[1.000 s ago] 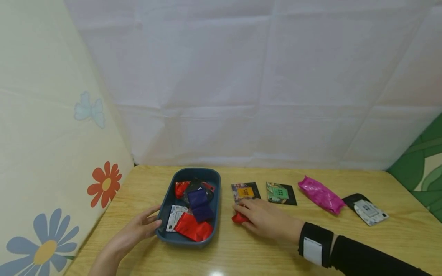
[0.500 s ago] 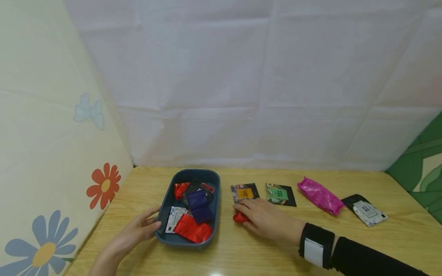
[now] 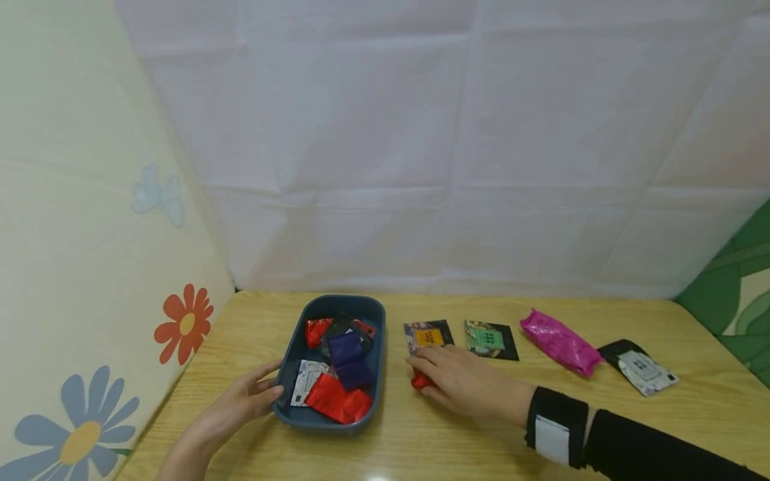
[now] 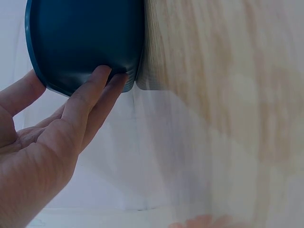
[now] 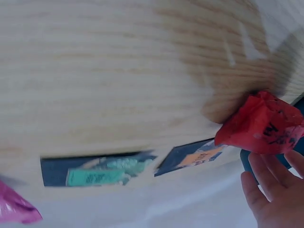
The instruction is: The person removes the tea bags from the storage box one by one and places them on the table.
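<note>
My left hand (image 3: 243, 399) is at the left side of a dark blue tub (image 3: 277, 415). In the left wrist view its nearly straight fingers (image 4: 88, 92) lie against the tub's outer wall, with the thumb at the edge. Inside the tub are red foil packets (image 3: 339, 399), a purple packet (image 3: 351, 361), a white patterned sachet (image 3: 305, 382) and dark packets. To the right of the tub, my right hand (image 3: 472, 386) holds a red packet (image 5: 261, 126) low over the table, its fingers bent over it and partly hiding it in the head view.
Beyond the right hand lie an orange-labelled black sachet (image 3: 429, 335) and a green-labelled one (image 3: 490, 339). Further right are a pink packet (image 3: 559, 341) and a black-and-white sachet (image 3: 644, 369). A white cloth (image 3: 451, 147) hangs behind the wooden table (image 3: 433, 447).
The fingers of my right hand have drawn in slightly on the red packet, so less of it shows. My left hand stays at the tub; the other packets lie as before.
</note>
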Demonstrator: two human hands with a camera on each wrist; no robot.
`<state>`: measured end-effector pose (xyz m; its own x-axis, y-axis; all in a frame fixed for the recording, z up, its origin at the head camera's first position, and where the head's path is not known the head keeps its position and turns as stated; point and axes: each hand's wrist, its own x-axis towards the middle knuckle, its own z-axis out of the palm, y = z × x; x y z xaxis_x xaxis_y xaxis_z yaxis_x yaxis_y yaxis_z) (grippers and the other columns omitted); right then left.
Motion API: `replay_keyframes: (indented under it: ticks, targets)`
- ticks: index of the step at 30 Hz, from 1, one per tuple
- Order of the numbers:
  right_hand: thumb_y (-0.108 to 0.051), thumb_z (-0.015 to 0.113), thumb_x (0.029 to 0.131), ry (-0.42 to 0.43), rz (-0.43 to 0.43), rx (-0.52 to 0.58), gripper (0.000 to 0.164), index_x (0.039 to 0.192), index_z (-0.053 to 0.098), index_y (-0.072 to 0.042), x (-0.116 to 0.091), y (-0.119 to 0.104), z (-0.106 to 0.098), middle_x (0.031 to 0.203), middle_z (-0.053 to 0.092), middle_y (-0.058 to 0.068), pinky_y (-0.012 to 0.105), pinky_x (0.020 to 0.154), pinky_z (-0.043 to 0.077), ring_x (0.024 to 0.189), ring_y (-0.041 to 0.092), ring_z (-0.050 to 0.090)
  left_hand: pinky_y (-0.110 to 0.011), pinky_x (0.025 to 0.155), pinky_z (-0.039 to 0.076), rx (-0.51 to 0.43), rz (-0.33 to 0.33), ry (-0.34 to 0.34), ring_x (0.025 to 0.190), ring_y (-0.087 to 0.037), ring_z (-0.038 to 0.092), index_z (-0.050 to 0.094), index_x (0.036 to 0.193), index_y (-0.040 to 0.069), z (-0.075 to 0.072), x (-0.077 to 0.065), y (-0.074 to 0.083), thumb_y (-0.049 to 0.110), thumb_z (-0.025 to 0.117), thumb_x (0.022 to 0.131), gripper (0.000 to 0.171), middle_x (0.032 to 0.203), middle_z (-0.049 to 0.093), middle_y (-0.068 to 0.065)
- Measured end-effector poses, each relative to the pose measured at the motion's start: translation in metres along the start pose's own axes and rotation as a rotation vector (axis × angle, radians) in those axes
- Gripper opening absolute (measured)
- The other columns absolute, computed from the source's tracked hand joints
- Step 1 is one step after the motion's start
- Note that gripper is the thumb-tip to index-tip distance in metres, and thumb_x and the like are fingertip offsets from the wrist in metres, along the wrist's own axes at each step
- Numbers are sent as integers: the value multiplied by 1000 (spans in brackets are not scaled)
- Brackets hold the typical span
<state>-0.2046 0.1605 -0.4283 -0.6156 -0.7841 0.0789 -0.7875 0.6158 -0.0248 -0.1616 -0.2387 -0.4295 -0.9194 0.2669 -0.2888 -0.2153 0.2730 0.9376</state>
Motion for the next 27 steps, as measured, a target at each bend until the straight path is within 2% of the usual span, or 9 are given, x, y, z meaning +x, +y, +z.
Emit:
replay_keyframes:
  ticks: [5,9,12,16,19,23,27]
  targets:
    - [-36,58,100,-26,-39,-29,51,143,52,-8,2,-1,-8,138,56,10,46,103,45,124,26,55,-49,96,50,0,-18,13,127,-44,49,26,152,-8,1,0,1,20,61,100,68,145,36,-39]
    - [-33,59,101,-37,-92,-76,49,143,52,-8,6,-4,-18,138,57,12,47,103,45,124,26,55,-49,97,50,-8,-4,3,128,-44,49,25,152,-8,1,0,1,19,60,100,68,145,36,-40]
    - [-29,60,100,-28,-160,-169,46,140,54,-7,12,-5,-25,134,60,12,45,100,48,121,25,57,-49,97,50,-17,8,-8,128,-43,49,24,151,-9,1,-1,1,19,60,100,68,145,35,-40]
    - [-27,63,97,7,-252,-351,36,128,61,-8,22,-9,-32,120,64,7,40,94,51,109,21,61,-49,97,50,-20,10,-16,127,-42,51,23,151,-10,2,-1,0,18,59,101,68,145,36,-40]
    - [-29,64,96,5,-272,-446,30,121,64,-13,33,-14,-38,115,64,3,38,95,50,106,19,61,-49,97,50,-17,10,-17,127,-42,51,23,151,-10,3,-1,1,18,59,101,68,144,36,-40]
    - [-25,62,97,-57,-261,-471,28,123,62,-16,50,-27,-50,121,63,0,36,99,48,111,18,59,-49,97,50,-13,10,-17,127,-43,50,24,151,-10,2,0,1,19,59,101,68,145,35,-41]
    - [-27,61,98,-90,-269,-502,29,126,61,-17,74,-43,-58,124,62,-1,31,96,49,112,16,58,-49,97,50,-13,3,-7,128,-45,48,24,151,-10,1,-1,1,19,58,101,67,145,34,-41]
